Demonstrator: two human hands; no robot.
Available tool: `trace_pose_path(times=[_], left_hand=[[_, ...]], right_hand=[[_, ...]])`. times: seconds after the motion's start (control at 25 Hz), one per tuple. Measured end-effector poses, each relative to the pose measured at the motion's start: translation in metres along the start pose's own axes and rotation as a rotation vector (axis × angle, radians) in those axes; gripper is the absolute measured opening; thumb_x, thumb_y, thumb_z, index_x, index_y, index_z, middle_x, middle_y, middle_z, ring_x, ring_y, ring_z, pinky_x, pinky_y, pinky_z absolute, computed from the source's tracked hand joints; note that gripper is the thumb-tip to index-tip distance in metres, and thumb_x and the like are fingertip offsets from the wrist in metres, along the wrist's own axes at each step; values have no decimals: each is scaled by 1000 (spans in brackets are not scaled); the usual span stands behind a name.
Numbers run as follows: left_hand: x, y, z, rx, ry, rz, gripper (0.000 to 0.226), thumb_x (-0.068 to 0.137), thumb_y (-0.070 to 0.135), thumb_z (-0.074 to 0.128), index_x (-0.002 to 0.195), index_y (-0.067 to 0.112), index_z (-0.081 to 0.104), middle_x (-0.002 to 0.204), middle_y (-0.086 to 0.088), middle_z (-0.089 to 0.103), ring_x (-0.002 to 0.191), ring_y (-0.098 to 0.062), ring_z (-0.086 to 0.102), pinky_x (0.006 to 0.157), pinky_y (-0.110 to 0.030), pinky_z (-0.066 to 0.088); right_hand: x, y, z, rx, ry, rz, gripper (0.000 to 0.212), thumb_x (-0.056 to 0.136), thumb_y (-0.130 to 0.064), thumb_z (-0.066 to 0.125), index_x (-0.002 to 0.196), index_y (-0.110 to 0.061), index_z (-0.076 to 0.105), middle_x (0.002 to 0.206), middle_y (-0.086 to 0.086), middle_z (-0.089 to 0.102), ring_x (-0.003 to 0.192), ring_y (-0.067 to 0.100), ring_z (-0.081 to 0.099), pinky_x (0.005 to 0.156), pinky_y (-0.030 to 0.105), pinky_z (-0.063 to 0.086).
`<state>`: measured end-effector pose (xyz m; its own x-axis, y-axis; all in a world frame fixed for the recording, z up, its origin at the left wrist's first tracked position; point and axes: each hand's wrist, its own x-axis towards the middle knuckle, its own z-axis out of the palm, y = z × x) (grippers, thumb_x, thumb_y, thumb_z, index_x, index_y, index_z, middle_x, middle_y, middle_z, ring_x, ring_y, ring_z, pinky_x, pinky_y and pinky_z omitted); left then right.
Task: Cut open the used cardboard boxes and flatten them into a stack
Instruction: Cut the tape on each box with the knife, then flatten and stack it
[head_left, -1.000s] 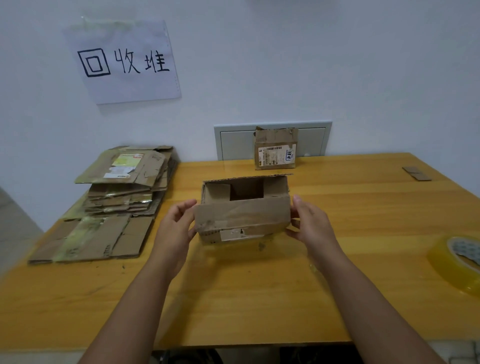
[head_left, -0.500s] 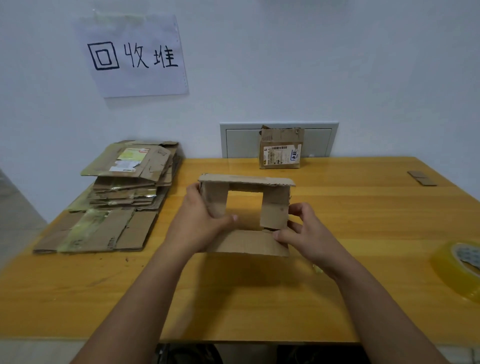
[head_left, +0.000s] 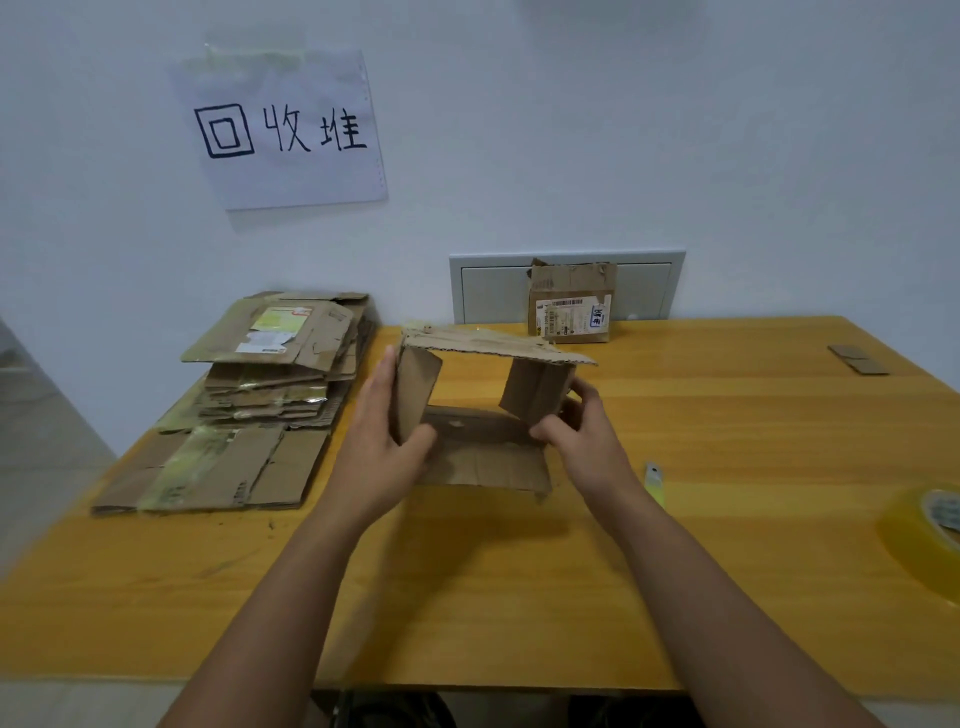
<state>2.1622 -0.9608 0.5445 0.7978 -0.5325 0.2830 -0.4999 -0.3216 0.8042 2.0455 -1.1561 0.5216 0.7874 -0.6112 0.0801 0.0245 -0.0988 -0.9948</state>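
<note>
My left hand (head_left: 384, 447) and right hand (head_left: 587, 441) grip the open box (head_left: 488, 457) — fingers curled round its side flaps. Yellow wooden surface (head_left: 467, 597) against a white wall (head_left: 675, 130) — flattened stack (head_left: 249, 415) at left.

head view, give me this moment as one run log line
stage: flattening | box: open both ends, half collapsed | left hand: grips left flap | right hand: pinches right flap | stack: far left on table

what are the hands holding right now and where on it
Both hold the opened cardboard box: the left hand grips its left side flap, the right hand pinches its right side flap.
</note>
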Motion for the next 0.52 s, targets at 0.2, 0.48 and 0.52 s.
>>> trace_pose_path(times=[0.2, 0.48, 0.52], left_hand=[[-7, -34, -12, -122, -107, -101, 71, 84, 28, 51, 143, 59, 27, 158, 21, 6, 136, -16, 24, 81, -27, 45], [-17, -55, -1, -156, -202, -218, 35, 85, 65, 48, 112, 53, 66, 156, 19, 19, 131, -10, 26, 94, -30, 33], [-16, -57, 3, -97, -205, -232, 26, 89, 61, 52, 108, 51, 68, 156, 16, 21, 134, -13, 27, 97, -34, 32]], right_hand=[[-2, 24, -14, 480, -101, 58, 67, 94, -11, 46, 142, -56, 29, 118, -13, 65, 103, 21, 67, 84, 39, 56], [-3, 30, -40, -147, 216, 291, 24, 89, -36, 61, 92, -13, 61, 102, 12, 66, 86, 22, 61, 64, 35, 48], [-4, 34, -44, -350, 174, 270, 22, 89, -36, 63, 91, -14, 58, 96, 8, 65, 81, 19, 60, 62, 34, 46]])
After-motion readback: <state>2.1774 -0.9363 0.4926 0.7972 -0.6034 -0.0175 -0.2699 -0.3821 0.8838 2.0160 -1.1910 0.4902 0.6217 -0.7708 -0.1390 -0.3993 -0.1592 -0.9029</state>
